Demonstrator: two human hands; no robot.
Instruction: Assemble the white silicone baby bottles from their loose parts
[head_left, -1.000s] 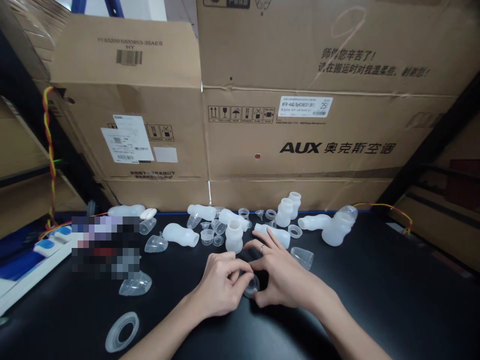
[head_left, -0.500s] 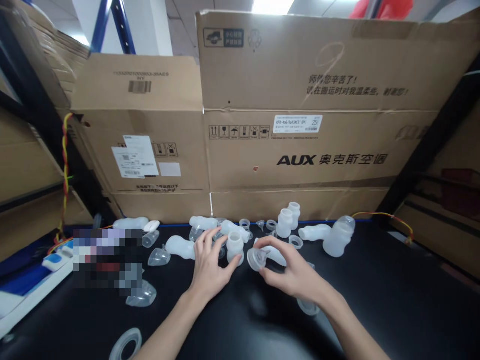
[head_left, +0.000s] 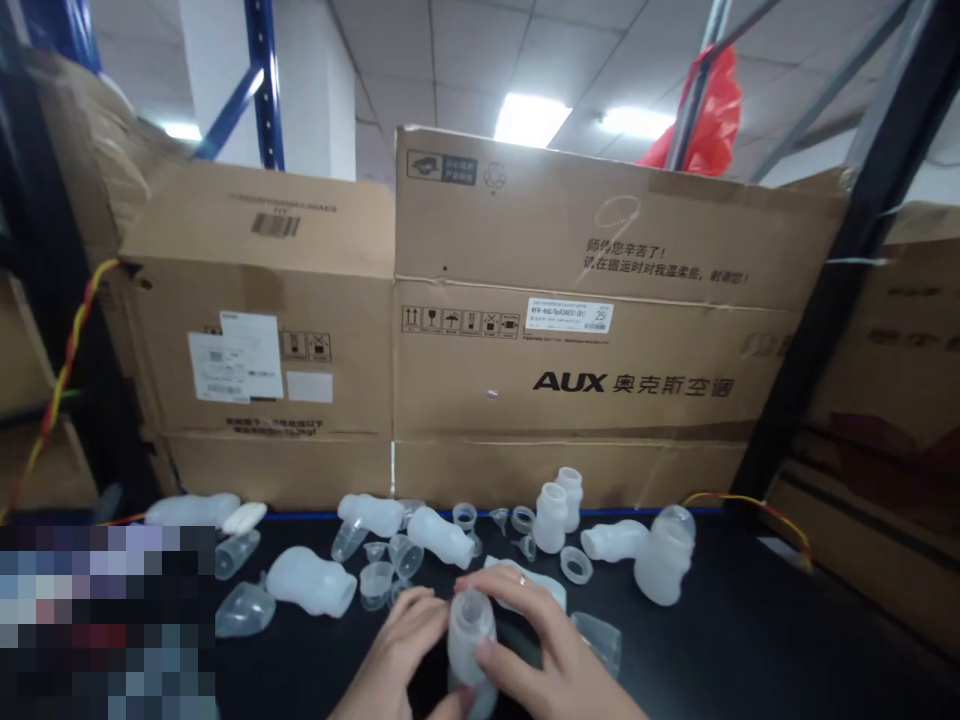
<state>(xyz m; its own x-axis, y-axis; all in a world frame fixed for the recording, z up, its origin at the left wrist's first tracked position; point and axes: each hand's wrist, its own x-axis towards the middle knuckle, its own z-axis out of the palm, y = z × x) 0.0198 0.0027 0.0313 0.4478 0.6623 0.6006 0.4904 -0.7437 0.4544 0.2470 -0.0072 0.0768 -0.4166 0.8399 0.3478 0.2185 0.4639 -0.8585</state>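
Note:
Near the front edge of the view, an upright frosted white bottle (head_left: 471, 672) stands between my two hands, with a clear nipple-like tip (head_left: 470, 606) at its top. My left hand (head_left: 401, 655) is closed round the lower left side, its thumb against the bottle. Fingers and thumb of my right hand (head_left: 532, 640) grip the upper part from the right. Where the tip's ring meets the bottle is hard to make out. Just behind my right hand lies another frosted bottle (head_left: 529, 583), and a clear cover (head_left: 598, 640) rests to the right, partly hidden.
Frosted bottles lie on the black table, such as one at left (head_left: 311, 582). Two stand upright behind (head_left: 551, 520); a capped bottle (head_left: 664, 560) is at right. Loose rings (head_left: 576, 566), clear covers (head_left: 246, 610) and small valves lie about. A cardboard box (head_left: 585, 420) walls the back.
My right hand has brought the clear ringed piece onto the bottle's top. My left hand has closed round the bottle, and both hands are now nearer the front edge. The view has tilted up.

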